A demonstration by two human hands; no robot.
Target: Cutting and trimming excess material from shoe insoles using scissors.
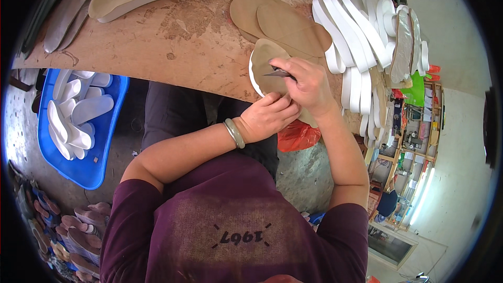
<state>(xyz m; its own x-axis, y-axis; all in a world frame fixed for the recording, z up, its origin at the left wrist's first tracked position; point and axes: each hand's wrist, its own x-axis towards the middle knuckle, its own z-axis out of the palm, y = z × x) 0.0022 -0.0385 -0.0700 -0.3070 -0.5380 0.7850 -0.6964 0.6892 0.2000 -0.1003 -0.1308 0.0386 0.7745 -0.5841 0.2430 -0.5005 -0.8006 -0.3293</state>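
One blade was gripped in the right hand; the left hand apparently held the sole beneath both. Likely trimming: the next cut needed steady support.

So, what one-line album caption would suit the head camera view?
Left hand holding a tan-topped white sole, right hand gripping a dark pointed tool, white soles piled nearby.

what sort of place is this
Probably a shoemaking workshop: curved white soles stand packed on a worn brown wooden table, white sole-shaped pieces lie in a blue plastic tub, and the right hand holds a dark pointed tool over a tan-topped white sole.
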